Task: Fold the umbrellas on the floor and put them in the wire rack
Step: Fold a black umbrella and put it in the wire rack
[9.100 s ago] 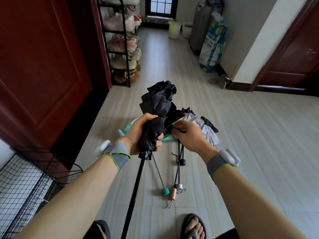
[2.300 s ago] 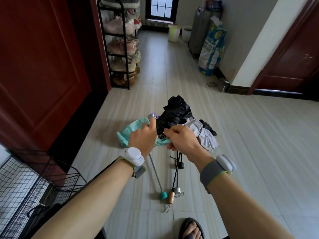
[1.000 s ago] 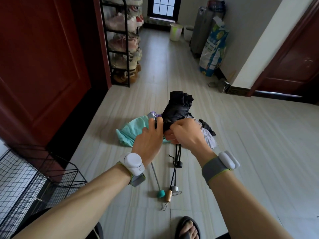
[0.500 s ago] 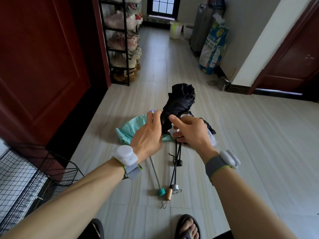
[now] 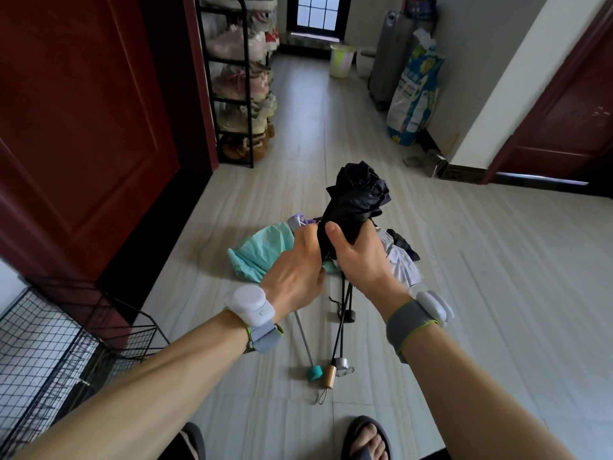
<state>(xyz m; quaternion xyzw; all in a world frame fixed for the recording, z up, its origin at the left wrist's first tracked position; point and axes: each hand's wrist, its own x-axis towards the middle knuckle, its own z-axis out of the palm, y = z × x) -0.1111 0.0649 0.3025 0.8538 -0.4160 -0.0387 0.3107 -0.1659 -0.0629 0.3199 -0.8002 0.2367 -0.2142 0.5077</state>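
Both grips on one black umbrella (image 5: 360, 194): right hand (image 5: 361, 260) wrapped round its bunched canopy, left hand (image 5: 293, 270) pinching alongside; folds may spring loose if either slackens.

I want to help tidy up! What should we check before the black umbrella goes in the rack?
1. Right hand grips the black umbrella: ok.
2. Left hand holds it too: ok.
3. Wrapped tight: not ok, its top is puffy and crumpled.
4. Strap fastened: cannot tell, the hands hide it.
5. Rack close by on the left: ok.
6. Floor cleared: not ok, a teal umbrella and others lie there.
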